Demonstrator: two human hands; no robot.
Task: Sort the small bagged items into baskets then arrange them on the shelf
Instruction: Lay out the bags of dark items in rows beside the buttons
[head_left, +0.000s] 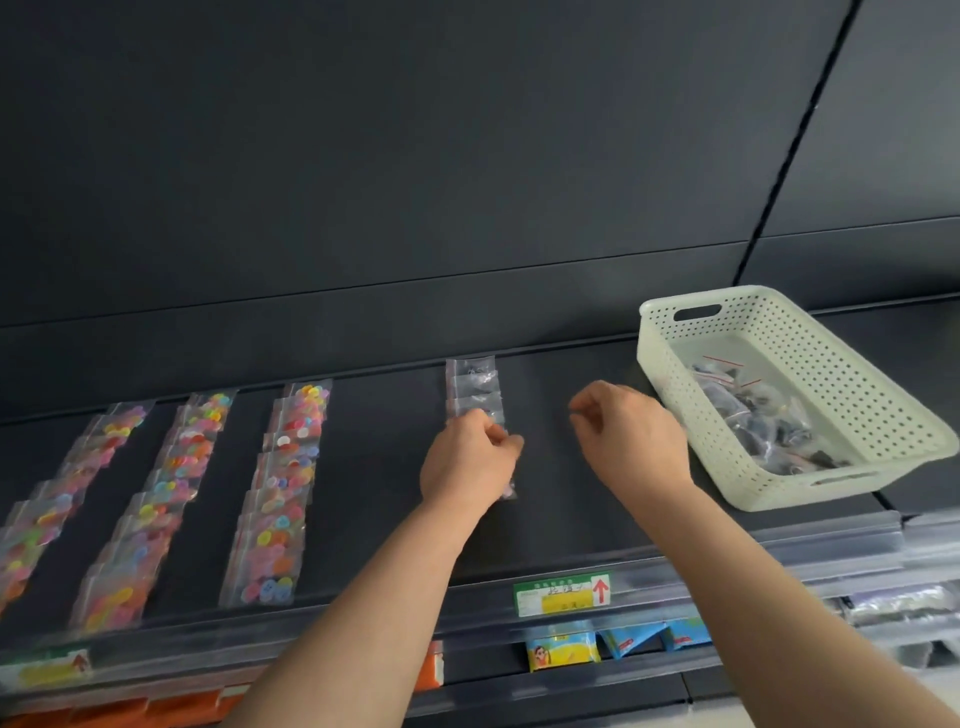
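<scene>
Bare forearms (363, 597) reach over the dark shelf (374, 467), left hand (467, 462) pinching a small clear bag of dark bits (508, 488) at its row's near end, right hand (631, 431) loosely curled beside the white perforated plastic basket (675, 405).

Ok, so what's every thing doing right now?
Left hand: holds a small bag.
Right hand: loosely curled, nothing visible in it.
Dark row: short, bags overlapping.
Colourful rows: three, laid front to back.
Basket: on shelf, partly filled with bags.
</scene>
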